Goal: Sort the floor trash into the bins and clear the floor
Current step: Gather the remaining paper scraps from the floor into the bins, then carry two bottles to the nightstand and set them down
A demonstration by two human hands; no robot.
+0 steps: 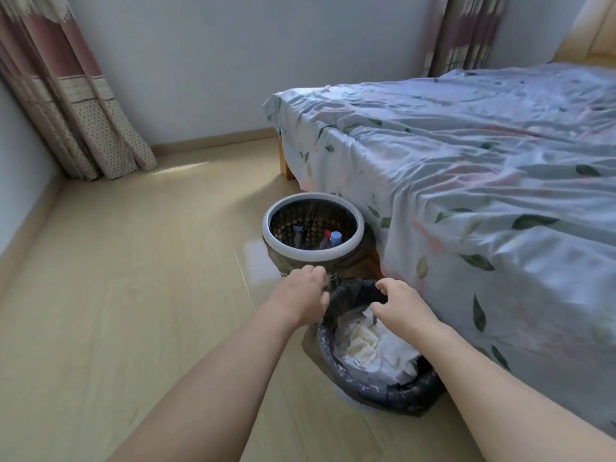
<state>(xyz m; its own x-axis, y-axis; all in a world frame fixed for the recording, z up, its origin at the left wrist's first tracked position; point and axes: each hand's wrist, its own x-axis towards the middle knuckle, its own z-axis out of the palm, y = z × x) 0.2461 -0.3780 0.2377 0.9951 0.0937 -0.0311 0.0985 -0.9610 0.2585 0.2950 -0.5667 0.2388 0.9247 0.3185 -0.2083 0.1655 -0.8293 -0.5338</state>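
Surveying the head view, we list the following. Far bin (312,208): white rim, dark mesh wall, standing beside the bed (483,181); inside it, capped bottles (331,240), one cap red, one blue. Near bin (383,391): black liner (353,295), filled with crumpled white paper (373,345), set just in front of the far bin and against the bed's side. Left hand (305,293): fingers curled at the liner's far edge; it appears to pinch the plastic, though we cannot be sure of the grip. Right hand (398,303): over the near bin, fingers loosely bent, holding nothing we can see. Floor (133,278): pale wood, no loose trash in view. Curtain (76,105): in the left corner. We judge the sorting largely done, bottles and paper already separated; what remains appears to be tidying the liner.
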